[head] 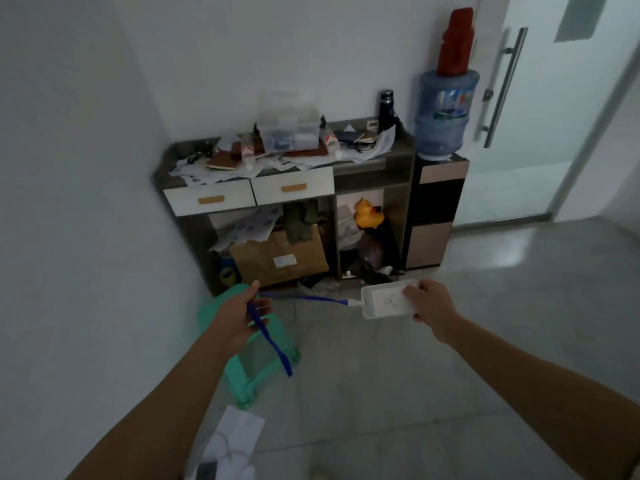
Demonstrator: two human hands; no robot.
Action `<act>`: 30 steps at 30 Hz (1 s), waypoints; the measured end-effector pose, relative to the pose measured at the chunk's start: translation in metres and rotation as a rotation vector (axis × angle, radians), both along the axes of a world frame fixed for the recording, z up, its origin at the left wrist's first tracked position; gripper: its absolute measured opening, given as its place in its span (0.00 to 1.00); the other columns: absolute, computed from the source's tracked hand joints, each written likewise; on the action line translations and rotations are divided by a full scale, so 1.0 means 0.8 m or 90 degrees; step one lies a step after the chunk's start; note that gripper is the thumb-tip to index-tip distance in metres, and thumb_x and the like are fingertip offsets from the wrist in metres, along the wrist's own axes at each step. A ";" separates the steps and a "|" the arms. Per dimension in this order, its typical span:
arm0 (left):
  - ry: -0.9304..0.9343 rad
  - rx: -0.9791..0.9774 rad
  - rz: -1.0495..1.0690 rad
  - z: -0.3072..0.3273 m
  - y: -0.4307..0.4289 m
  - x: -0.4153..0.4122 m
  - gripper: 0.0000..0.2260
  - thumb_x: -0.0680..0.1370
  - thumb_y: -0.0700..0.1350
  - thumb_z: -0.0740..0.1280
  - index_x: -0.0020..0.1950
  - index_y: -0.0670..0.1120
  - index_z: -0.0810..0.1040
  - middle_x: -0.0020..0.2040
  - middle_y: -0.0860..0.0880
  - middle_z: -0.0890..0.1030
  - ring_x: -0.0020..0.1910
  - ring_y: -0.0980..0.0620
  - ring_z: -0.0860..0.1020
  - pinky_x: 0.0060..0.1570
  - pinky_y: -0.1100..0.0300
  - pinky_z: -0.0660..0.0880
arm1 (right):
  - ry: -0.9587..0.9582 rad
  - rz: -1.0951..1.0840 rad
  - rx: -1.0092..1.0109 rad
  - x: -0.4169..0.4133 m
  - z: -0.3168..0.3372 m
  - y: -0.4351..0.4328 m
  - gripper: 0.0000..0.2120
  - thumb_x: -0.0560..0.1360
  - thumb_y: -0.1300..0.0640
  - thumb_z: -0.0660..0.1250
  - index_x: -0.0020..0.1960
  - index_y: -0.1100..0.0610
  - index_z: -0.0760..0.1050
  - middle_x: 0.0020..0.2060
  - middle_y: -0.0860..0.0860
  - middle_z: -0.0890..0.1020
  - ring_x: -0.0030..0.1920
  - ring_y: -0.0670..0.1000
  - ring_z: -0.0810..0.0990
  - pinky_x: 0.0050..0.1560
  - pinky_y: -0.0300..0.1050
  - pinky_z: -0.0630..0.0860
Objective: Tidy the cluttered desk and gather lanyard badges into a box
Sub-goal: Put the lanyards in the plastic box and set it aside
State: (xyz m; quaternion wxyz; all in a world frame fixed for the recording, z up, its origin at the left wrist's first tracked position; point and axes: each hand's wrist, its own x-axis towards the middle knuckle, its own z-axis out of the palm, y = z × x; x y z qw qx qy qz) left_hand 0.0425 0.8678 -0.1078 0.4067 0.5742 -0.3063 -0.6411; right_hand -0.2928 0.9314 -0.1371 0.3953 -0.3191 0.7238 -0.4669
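Right hand [429,303] grips white rectangular plastic badge holder [384,301] by its right end. Left hand [239,317] curls round blue fabric lanyard strap [270,337], which runs sideways between the hands, tail dangling. Clear plastic box [289,135] sits on cluttered grey desk [403,148] - well ahead, neither hand clearly nearer.

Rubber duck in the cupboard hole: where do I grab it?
Probably take the rubber duck round its fat body, coming straight in from the front. The desk compartment's walls block both sides, and it sits atop the clutter.
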 end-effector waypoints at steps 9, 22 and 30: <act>0.215 -0.043 -0.019 0.042 -0.302 -0.017 0.16 0.80 0.45 0.64 0.34 0.42 0.77 0.31 0.43 0.82 0.32 0.48 0.81 0.43 0.54 0.74 | 0.014 -0.006 -0.007 -0.008 0.003 -0.304 0.07 0.78 0.58 0.63 0.43 0.57 0.76 0.39 0.55 0.79 0.38 0.52 0.77 0.33 0.46 0.74; 0.169 -0.078 -0.044 0.071 -0.668 -0.153 0.12 0.83 0.43 0.57 0.50 0.39 0.78 0.35 0.44 0.77 0.33 0.46 0.76 0.38 0.51 0.78 | 0.011 0.037 -0.034 -0.122 0.044 -0.685 0.09 0.77 0.60 0.63 0.56 0.55 0.77 0.47 0.54 0.79 0.41 0.49 0.76 0.31 0.40 0.72; 0.056 -0.153 0.002 0.111 -0.852 -0.196 0.13 0.83 0.36 0.52 0.60 0.40 0.74 0.35 0.44 0.75 0.23 0.52 0.71 0.25 0.59 0.73 | 0.033 0.172 -0.043 -0.141 0.106 -0.925 0.10 0.75 0.60 0.67 0.55 0.55 0.79 0.51 0.55 0.77 0.48 0.54 0.78 0.37 0.45 0.78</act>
